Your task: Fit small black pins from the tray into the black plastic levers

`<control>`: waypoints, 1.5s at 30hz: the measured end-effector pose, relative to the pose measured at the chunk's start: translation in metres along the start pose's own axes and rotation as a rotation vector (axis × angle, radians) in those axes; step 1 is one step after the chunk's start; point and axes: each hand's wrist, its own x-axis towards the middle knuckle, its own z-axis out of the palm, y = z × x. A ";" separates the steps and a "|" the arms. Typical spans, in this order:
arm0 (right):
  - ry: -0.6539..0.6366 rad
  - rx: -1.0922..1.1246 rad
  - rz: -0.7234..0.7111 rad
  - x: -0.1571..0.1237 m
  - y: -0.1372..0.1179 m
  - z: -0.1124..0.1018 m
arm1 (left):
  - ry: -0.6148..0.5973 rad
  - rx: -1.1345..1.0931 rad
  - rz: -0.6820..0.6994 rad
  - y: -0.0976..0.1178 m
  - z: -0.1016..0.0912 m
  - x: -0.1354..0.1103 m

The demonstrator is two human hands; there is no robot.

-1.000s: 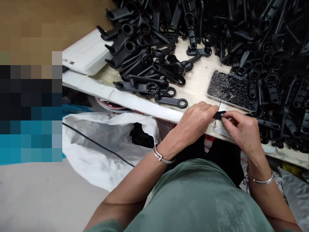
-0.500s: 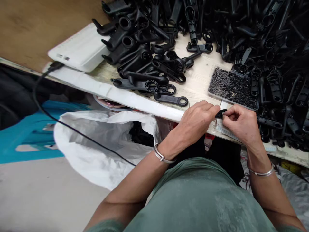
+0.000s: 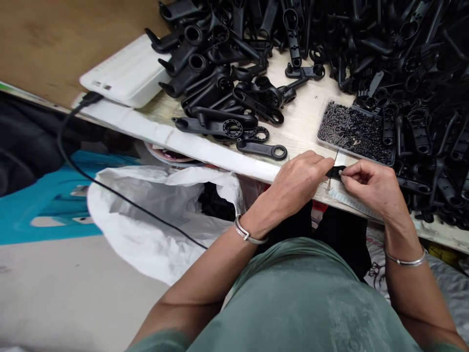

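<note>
My left hand (image 3: 298, 183) and my right hand (image 3: 373, 188) meet at the front edge of the wooden table (image 3: 304, 122). Both are closed, pinching one small black plastic part (image 3: 335, 172) between their fingertips. Most of the part is hidden by the fingers. Just behind the hands stands a clear tray of tiny black screws (image 3: 353, 132). A single black lever with a ring end (image 3: 262, 150) lies on the table left of my left hand.
A large heap of black plastic levers (image 3: 384, 44) covers the back and right of the table. A white flat box (image 3: 126, 76) sits at the left corner, a black cable (image 3: 110, 188) hanging from it over a white plastic sack (image 3: 146, 225) below.
The hands have stayed together on the small part, with the right fingers closing tighter on it. The camera view has shifted slightly.
</note>
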 end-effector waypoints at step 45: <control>0.162 0.367 0.162 -0.041 0.013 0.002 | -0.091 0.252 -0.027 -0.031 0.003 0.121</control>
